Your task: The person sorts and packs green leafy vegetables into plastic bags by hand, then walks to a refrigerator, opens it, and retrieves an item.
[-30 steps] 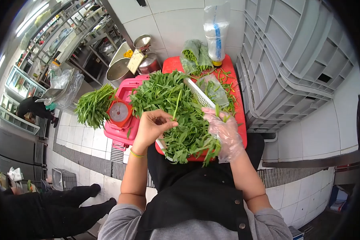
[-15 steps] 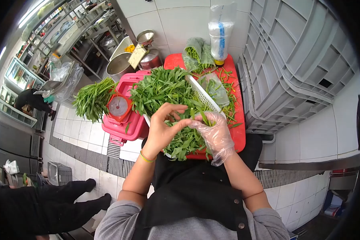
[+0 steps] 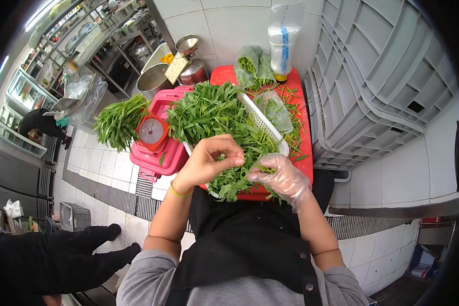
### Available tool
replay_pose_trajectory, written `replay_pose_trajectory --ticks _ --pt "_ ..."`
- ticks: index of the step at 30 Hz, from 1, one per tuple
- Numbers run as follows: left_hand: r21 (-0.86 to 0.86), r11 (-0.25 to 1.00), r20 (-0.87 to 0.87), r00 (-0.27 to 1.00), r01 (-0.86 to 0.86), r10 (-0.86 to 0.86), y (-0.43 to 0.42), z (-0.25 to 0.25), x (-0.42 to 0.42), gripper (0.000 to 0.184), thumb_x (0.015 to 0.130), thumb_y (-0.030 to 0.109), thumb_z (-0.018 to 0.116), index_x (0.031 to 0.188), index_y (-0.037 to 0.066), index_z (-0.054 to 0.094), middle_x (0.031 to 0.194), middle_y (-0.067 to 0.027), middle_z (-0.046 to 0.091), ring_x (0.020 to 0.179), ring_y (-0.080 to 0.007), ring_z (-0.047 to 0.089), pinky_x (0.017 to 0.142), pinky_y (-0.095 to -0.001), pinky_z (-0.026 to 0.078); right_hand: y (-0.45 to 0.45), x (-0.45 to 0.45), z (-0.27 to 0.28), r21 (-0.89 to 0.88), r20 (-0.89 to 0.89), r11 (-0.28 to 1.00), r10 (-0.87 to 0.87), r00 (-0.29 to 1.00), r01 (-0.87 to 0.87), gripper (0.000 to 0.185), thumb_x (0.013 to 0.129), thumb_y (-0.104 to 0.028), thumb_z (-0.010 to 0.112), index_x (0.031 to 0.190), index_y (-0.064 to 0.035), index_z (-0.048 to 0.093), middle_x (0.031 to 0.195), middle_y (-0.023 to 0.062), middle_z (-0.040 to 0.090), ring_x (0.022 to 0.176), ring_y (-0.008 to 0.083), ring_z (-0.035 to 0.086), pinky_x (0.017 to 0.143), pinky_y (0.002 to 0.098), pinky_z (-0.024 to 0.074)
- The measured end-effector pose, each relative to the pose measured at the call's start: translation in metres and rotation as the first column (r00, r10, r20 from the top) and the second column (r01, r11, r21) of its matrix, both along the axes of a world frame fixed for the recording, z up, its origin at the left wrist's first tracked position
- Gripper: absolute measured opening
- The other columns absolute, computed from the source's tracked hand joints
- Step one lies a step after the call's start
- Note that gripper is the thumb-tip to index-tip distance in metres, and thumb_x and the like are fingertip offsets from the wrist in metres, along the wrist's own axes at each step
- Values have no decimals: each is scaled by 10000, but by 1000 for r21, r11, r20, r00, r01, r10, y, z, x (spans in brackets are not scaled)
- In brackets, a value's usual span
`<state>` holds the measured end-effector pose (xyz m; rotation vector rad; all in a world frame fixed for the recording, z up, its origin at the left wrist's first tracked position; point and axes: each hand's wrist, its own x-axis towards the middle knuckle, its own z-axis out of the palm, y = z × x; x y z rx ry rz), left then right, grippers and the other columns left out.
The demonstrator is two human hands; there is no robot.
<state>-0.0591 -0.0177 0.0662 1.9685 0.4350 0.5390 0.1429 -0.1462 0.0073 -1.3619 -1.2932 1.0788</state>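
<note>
My bare left hand (image 3: 217,159) is closed in a pinch above the leafy greens (image 3: 209,115); what lies between its fingertips is too small to make out. Just to its right, my gloved right hand (image 3: 280,176) is closed around some green stems, partly hidden by the clear plastic. The greens fill a white perforated basket (image 3: 262,122) that rests on a red board (image 3: 304,148). Cut stem pieces and a clear bag (image 3: 275,113) lie on the board to the right of the basket.
A pink container (image 3: 171,158) bears an orange scale (image 3: 152,131) and a bundle of greens (image 3: 118,122) at the left. Bagged greens (image 3: 254,69) and a plastic roll (image 3: 283,46) stand behind. Grey crates (image 3: 377,92) rise at the right. Other people are at the left.
My hands came together over the greens, then moved slightly apart. The long stem seen earlier in my left hand no longer shows there.
</note>
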Motion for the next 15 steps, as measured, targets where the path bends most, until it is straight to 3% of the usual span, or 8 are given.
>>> replay_pose_trajectory --ticks 2,4,7,9,10,12,13,15 --pt "-411 911 308 935 -33 173 -1 -5 6 68 889 45 748 924 13 701 851 11 644 790 -64 570 700 -227 454 -4 7 0 46 114 999 -8 994 2 156 871 -142 778 894 -8 702 853 32 687 792 148 637 751 304 515" --pt "-457 845 384 795 -278 469 9 -9 17 71 911 75 740 943 26 700 871 14 664 758 -49 561 694 -200 443 -1 19 -8 -11 -126 979 -203 971 203 136 931 -171 716 953 -38 702 832 23 681 825 138 639 811 300 506" --pt "-298 889 314 843 -348 436 33 -14 32 274 914 43 713 1177 -36 696 973 -37 711 816 -71 614 744 -218 497 -1 34 3 -68 -367 859 -495 788 508 171 993 -213 638 1011 -53 697 816 1 673 684 54 532 650 217 420" --pt "-256 905 298 863 -339 408 37 -38 52 548 869 -24 722 1387 -58 543 1283 -163 646 921 -162 690 815 -297 569 -3 44 5 51 -394 810 -521 757 585 191 1009 -192 611 1067 -25 685 819 0 669 671 42 501 622 207 383" --pt "-56 912 218 887 -405 407 43 -59 54 633 822 -13 764 1405 -54 519 1356 -222 588 936 -232 704 818 -334 583 -5 51 6 90 -430 789 -520 738 608 191 1014 -179 597 1071 -17 683 821 0 669 681 49 509 634 211 389" --pt "144 948 -82 952 -282 296 42 -70 49 599 789 40 797 1337 -61 577 1174 -255 666 882 -271 714 791 -355 577 -13 64 1 162 -490 749 -504 711 642 187 1025 -169 581 1092 -10 653 905 48 679 807 119 598 730 260 477" --pt "127 976 -320 924 -177 209 38 -66 47 510 791 123 808 1238 -59 643 929 -251 702 817 -312 717 775 -409 563 -17 69 1 163 -533 723 -508 677 671 177 1022 -160 584 1091 -11 649 931 67 685 846 141 622 771 281 502" --pt "301 954 -375 919 -3 121 23 -88 43 461 797 225 817 1137 -57 688 719 -223 672 744 -340 707 768 -444 547 -24 73 5 134 -665 726 -439 605 674 160 1023 -144 569 1070 -6 637 973 119 700 939 223 672 903 363 541"
